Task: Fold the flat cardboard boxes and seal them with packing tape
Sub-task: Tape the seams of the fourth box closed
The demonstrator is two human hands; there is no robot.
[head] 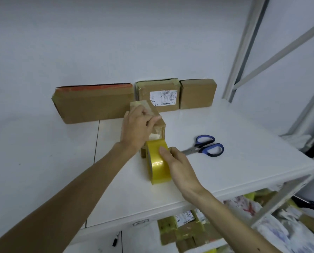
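On the white shelf [243, 161], a small brown box [145, 105] sits gripped by the left hand's [136, 128] curled fingers; the right hand [180, 165] clasps a glossy yellow tape roll [156, 168].

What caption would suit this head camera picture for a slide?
Left hand grips a small cardboard box, right hand holds a yellow tape roll at its near end, scissors beside.

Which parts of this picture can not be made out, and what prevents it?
All in the head view.
Small box: its left side is hidden under the left hand.
Tape roll: its right face is behind the right hand.
Scissors: blade tips hidden by the right hand.
Label: print too small and blurred.
Lower shelf goods: blurred, cut off by the bottom edge.
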